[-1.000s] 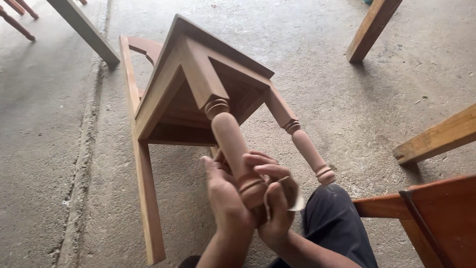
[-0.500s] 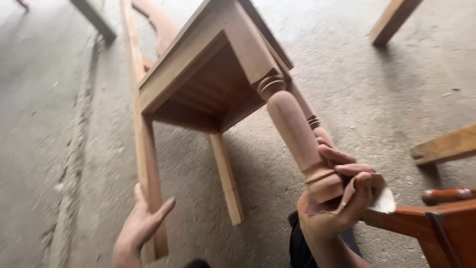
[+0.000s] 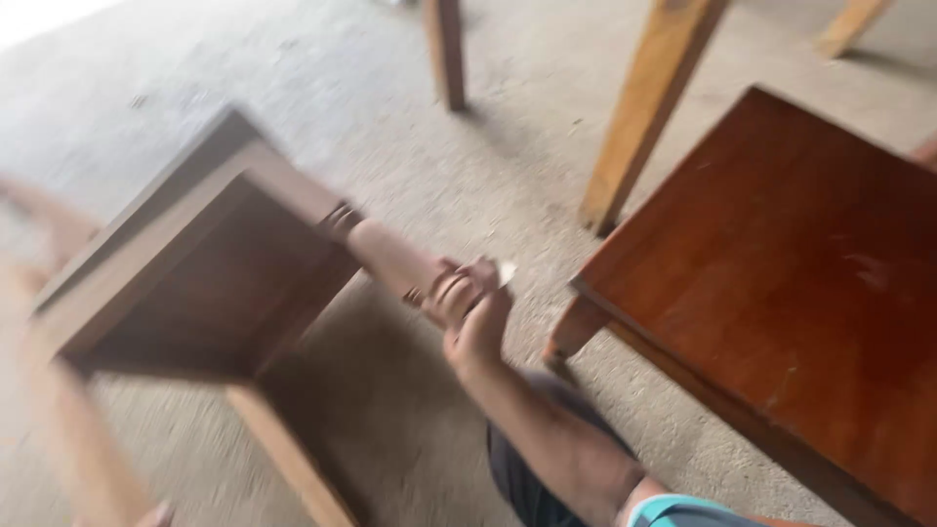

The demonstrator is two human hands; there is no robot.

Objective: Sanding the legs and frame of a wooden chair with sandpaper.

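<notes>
Plainly blurred frame, so detail is thin. Right hand is clenched around the end of a turned leg of an unfinished wooden chair, with a pale scrap, likely sandpaper, pinched against the wood under the fingers. Chair lies tipped on the concrete floor, underside of the seat frame facing the camera, left of centre, the gripped leg pointing toward the person.

Left hand only a smear at the bottom edge, beside a square leg; cannot tell whether it grips or lies open.

Handling, as judged: solid timber, stiff, fairly heavy, awkward to swing by one leg. Bare wood is dry and not slippery; the turned rings near the foot give a good stop for the palm. Joints would take the strain if levered hard, so a second hold on the seat rail seems wise.

Around: a dark varnished seat close on the right, near the forearm, crowding that side. Pale upright legs stand behind it. The person's dark-trousered knee lies below.
</notes>
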